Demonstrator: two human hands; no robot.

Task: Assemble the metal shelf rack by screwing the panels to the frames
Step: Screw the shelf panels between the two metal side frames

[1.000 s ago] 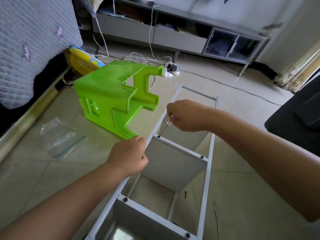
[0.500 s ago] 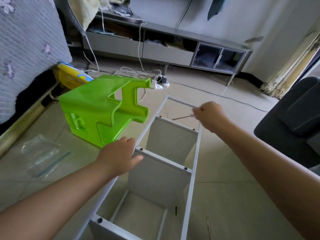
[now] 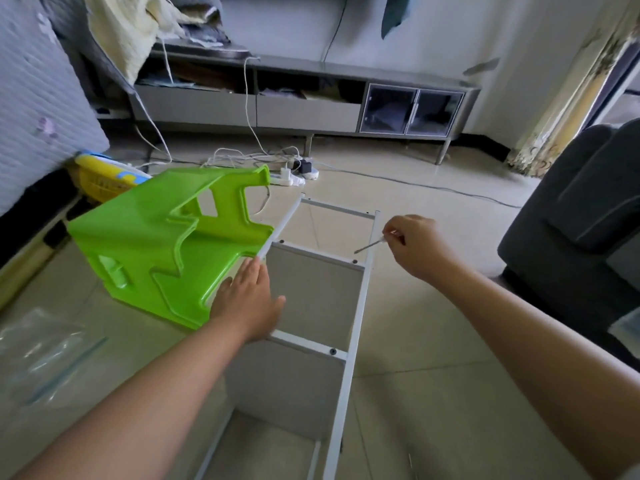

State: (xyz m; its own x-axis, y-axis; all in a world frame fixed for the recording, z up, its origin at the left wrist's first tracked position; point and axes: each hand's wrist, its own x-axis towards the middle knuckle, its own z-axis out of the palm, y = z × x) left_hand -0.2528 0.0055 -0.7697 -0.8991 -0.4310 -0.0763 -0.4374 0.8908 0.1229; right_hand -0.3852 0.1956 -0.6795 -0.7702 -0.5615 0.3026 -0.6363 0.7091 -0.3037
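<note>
Steadying is judged to be the purpose of the left hand (image 3: 247, 301), which is laid flat with fingers straight and together on the near-side rail of the shelf rack (image 3: 349, 327), so that the frame is kept from shifting on the tiled floor. The rack is seen lying on its side directly ahead of both hands, its thin white-painted metal rails joined by flat, matt grey panels with dark screw heads at the corners.

A slender screwdriver (image 3: 369, 245) is pinched in the curled fingers of the right hand (image 3: 414, 249), its thin metal shank angled down and leftward toward a screw head (image 3: 355, 261) just below the tip, on the far panel's corner. The tip is held apart from the screw; it is probably being lined up for driving.

Just left of the left hand, a glossy green moulded-plastic stool (image 3: 149, 251) is tipped on its side, touching the rail. Further left, a crumpled clear plastic bag (image 3: 45, 351) is lying. Beyond the right hand, a dark upholstered sofa (image 3: 581, 244) is seen.
</note>
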